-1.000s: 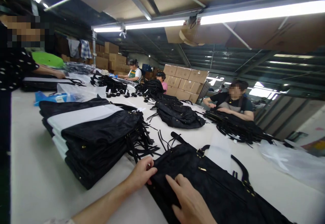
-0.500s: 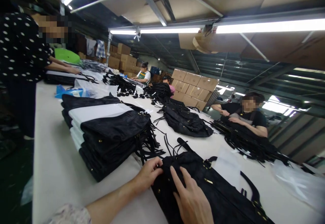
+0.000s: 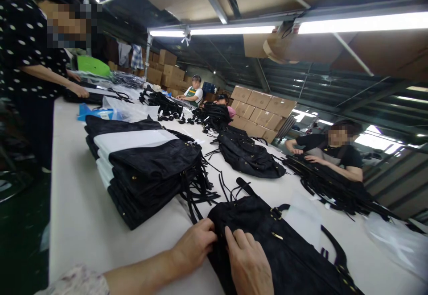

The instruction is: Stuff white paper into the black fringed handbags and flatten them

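Observation:
A black bag (image 3: 287, 241) with gold-coloured fittings lies on the white table in front of me. At its left edge, my left hand (image 3: 197, 243) has its fingers closed on the black fabric. My right hand (image 3: 249, 259) rests on the same bag a little to the right, fingers bent and drawn together against the fabric; whether they pinch any of it is hidden. Left of my hands sits a stack of folded black bags (image 3: 143, 161) wrapped with white bands, its thin straps hanging toward my left hand.
The white table (image 3: 76, 223) carries more black bags (image 3: 250, 154) beyond. A clear plastic bag (image 3: 394, 241) lies at right. One person (image 3: 30, 54) stands at left, another (image 3: 337, 152) works across at right. Cartons (image 3: 261, 110) are piled behind.
My right hand's fingers have gone from spread to bent and closer together. My left hand stays at the bag's edge. The view has shifted slightly. The person at left has moved their hands.

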`<move>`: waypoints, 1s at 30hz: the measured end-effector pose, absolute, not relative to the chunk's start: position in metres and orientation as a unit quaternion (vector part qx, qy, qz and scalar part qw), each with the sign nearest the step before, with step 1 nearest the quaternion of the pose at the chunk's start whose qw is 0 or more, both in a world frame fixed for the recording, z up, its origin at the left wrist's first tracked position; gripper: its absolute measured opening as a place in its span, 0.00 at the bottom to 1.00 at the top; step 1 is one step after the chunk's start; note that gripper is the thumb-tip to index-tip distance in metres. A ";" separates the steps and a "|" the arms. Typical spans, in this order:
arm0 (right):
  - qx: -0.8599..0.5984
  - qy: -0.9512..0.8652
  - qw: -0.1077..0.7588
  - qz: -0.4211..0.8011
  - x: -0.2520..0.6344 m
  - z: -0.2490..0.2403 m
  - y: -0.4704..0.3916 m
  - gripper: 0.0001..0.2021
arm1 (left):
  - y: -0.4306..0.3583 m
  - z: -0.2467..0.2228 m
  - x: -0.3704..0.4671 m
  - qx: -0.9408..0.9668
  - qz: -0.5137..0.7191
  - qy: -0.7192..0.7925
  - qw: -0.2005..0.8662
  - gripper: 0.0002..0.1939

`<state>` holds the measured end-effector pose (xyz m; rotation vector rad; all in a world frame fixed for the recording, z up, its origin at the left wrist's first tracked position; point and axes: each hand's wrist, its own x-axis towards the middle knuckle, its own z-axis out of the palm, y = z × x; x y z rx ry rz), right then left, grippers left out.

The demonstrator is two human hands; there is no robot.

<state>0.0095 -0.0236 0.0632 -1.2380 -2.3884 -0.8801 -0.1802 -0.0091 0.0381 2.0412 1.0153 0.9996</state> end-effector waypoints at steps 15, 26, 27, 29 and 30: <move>-0.369 -0.881 0.171 -0.241 0.003 0.027 -0.025 0.30 | 0.005 0.032 -0.190 0.694 0.411 0.454 0.377 0.13; -0.462 -0.872 0.108 -0.117 -0.014 0.037 -0.037 0.27 | 0.007 0.054 -0.171 0.757 0.378 0.452 0.284 0.04; -0.476 -0.870 0.108 -0.072 -0.013 0.049 -0.038 0.26 | 0.010 0.051 -0.170 0.761 0.371 0.456 0.276 0.05; -0.479 -0.865 0.128 0.072 -0.004 0.080 -0.039 0.22 | 0.015 0.045 -0.168 0.763 0.363 0.468 0.260 0.06; -0.468 -0.855 0.144 0.170 0.006 0.097 -0.038 0.21 | 0.018 0.043 -0.168 0.763 0.361 0.472 0.254 0.06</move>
